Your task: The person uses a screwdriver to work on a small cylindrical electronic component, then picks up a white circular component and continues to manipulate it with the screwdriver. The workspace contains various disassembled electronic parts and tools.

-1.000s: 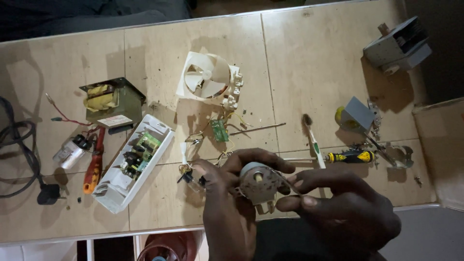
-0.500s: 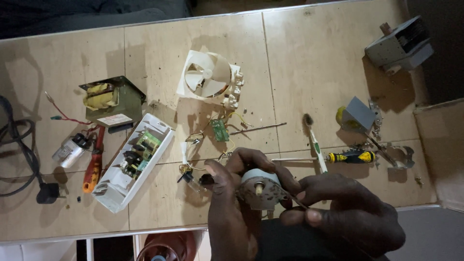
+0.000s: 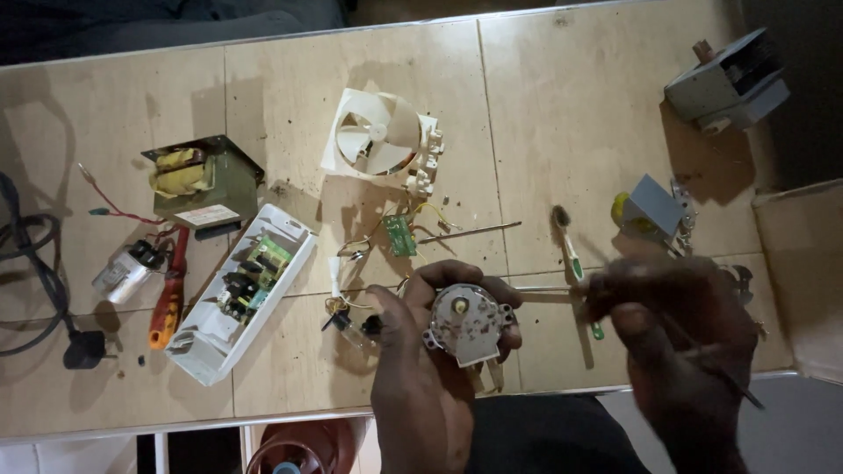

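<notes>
Metal round motor [image 3: 465, 323] gripped in left hand [image 3: 421, 377], right hand [image 3: 685, 342] just beside.

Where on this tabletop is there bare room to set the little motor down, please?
Bare: the upper tile between the white fan and the grey metal box, and the far-left top above the transformer. Crowded: the middle strip around the circuit housing and toothbrush.

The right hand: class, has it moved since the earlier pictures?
Yes. The right hand has swung rightward off the round motor, past the green toothbrush lying on the table, and it is motion-blurred.
</notes>
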